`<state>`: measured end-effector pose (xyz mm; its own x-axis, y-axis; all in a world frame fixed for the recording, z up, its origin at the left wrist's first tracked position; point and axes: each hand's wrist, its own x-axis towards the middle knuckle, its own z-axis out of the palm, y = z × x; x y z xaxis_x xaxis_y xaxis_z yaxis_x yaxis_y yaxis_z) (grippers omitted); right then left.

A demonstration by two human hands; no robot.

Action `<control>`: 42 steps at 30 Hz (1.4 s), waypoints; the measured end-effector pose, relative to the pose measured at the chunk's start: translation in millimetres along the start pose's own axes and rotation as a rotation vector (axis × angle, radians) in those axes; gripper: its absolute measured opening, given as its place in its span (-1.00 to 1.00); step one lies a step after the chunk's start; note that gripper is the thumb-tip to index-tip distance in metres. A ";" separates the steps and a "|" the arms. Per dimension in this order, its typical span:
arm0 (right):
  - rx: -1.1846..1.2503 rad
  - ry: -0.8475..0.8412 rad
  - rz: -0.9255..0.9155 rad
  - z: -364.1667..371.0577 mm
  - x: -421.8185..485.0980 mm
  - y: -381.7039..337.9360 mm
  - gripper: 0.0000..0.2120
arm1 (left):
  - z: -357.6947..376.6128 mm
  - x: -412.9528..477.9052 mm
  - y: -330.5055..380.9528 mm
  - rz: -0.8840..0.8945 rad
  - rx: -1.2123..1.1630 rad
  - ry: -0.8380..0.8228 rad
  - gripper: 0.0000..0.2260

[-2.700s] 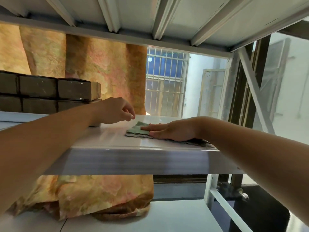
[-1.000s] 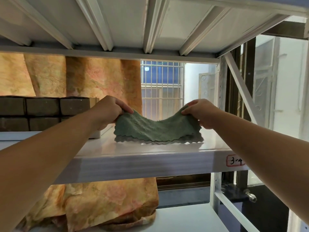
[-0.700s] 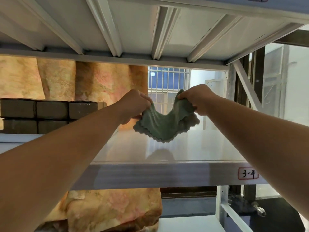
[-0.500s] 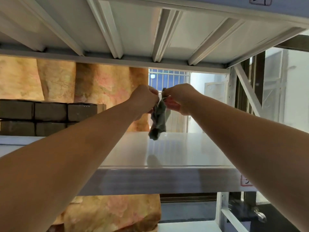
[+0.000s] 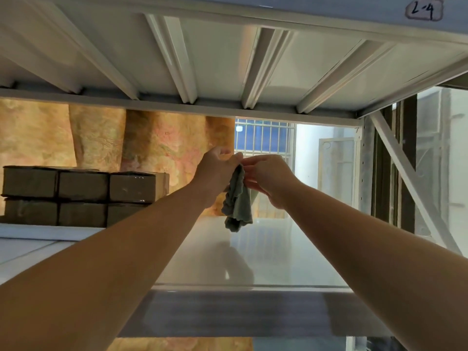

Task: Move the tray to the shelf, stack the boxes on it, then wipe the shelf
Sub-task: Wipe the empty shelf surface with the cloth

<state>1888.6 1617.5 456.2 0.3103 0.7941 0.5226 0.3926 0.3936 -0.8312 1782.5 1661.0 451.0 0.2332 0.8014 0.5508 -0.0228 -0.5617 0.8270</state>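
A green cloth (image 5: 238, 201) hangs folded in the air above the white shelf (image 5: 266, 254). My left hand (image 5: 215, 171) and my right hand (image 5: 266, 176) are close together, both pinching the cloth's top edge. The cloth's lower end dangles just above the shelf surface. At the left, brown boxes (image 5: 81, 196) are stacked in two layers on a white tray (image 5: 48, 233) on the same shelf.
The ribbed underside of the upper shelf (image 5: 228, 59) is low overhead, with a handwritten label (image 5: 423, 10). A patterned orange curtain (image 5: 157, 148) hangs behind the boxes. A barred window (image 5: 263, 140) and a diagonal rack brace (image 5: 407, 178) are on the right.
Both hands lifted the cloth off the shelf and drew together, folding it in half. It now hangs from the pinched top edge. The view tilted upward.
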 end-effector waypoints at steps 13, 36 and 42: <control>0.068 -0.443 0.330 -24.4 21.1 42.2 -0.48 | -26.6 9.5 -17.6 -0.051 -0.212 -0.113 -0.65; 0.029 -0.211 -0.046 -33.8 7.6 43.2 -0.92 | -17.5 -3.3 -26.7 -0.142 0.125 -0.344 -0.80; 0.010 -0.312 -0.064 -30.7 6.8 41.0 -0.84 | -18.0 -5.0 -25.8 -0.079 0.179 -0.377 -0.72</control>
<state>1933.4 1624.8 431.5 0.0039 0.8707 0.4919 0.3939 0.4508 -0.8011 1764.4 1675.2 428.9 0.5677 0.7307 0.3792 0.1705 -0.5550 0.8142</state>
